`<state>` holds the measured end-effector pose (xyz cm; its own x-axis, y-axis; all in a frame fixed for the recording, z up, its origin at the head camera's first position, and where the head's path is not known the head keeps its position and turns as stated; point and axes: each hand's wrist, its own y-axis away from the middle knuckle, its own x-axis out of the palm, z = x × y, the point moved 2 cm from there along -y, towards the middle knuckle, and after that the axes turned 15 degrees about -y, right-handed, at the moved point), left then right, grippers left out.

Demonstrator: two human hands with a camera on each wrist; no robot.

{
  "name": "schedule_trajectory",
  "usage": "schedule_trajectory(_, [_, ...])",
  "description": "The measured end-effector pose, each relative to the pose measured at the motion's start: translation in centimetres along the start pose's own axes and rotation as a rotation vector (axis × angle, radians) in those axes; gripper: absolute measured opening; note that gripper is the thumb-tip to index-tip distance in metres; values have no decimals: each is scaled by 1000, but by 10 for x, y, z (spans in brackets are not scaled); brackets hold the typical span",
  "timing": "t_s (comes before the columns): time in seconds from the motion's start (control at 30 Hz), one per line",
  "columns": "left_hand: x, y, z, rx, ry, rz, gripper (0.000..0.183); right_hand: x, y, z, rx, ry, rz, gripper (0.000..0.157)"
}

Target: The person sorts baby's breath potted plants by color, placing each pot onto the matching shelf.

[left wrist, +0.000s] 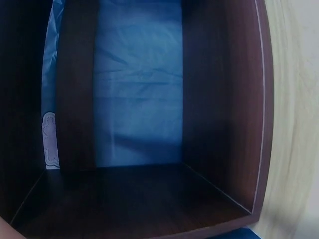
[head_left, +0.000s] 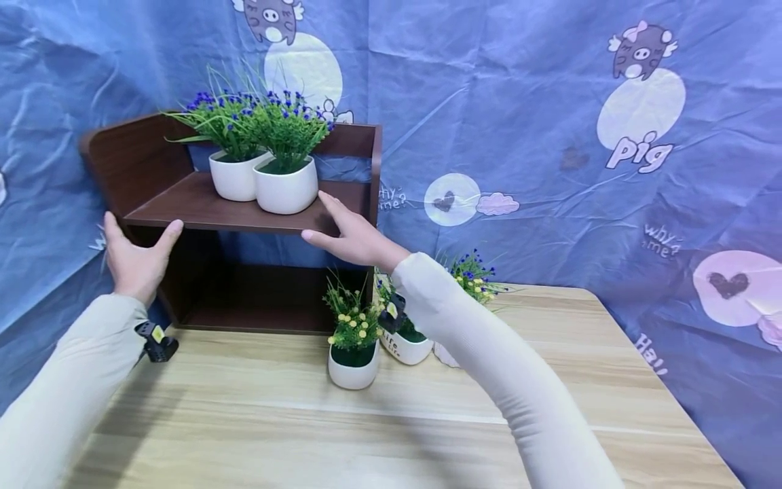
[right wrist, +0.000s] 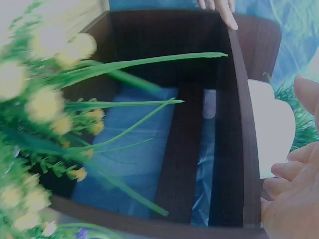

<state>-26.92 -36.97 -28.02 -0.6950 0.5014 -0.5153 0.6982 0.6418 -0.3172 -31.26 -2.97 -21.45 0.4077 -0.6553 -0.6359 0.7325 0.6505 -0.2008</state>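
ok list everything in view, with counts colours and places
shelf unit: one, dark brown, table's left
upper plants: two, purple-blue, white pots, upper board
yellow-flowered plant: one, white pot, shelf's right front
lettered pot: one, white, right of that
half-hidden plant: one, blue and yellow, farther right
table: one, pale wood, below
cloth: one, blue, behind
wrist cameras: two, black, wrists
left hand: one, pale sleeve, shelf's left
right hand: one, pale sleeve, by right upper pot
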Motion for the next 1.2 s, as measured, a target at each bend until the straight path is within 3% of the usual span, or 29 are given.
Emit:
schedule_trajectory(0.4, [2,2,-11,-5,-12,8,103,-11,81,-21,-94,-35,7,71])
schedule_trajectory(0.6, [4,2,-14,-2,-18,15,105,-14,122,-38,-137,-71,-43,72])
schedule_trajectory(0.87, [5,1,-15,7,-30,3,106,-10,172,-59,-95,-84,-111,76])
schedule_trajectory(1.2, [6,2,-15,-4,-15,-25,105,17,214,-95,-31,-149,-184,79])
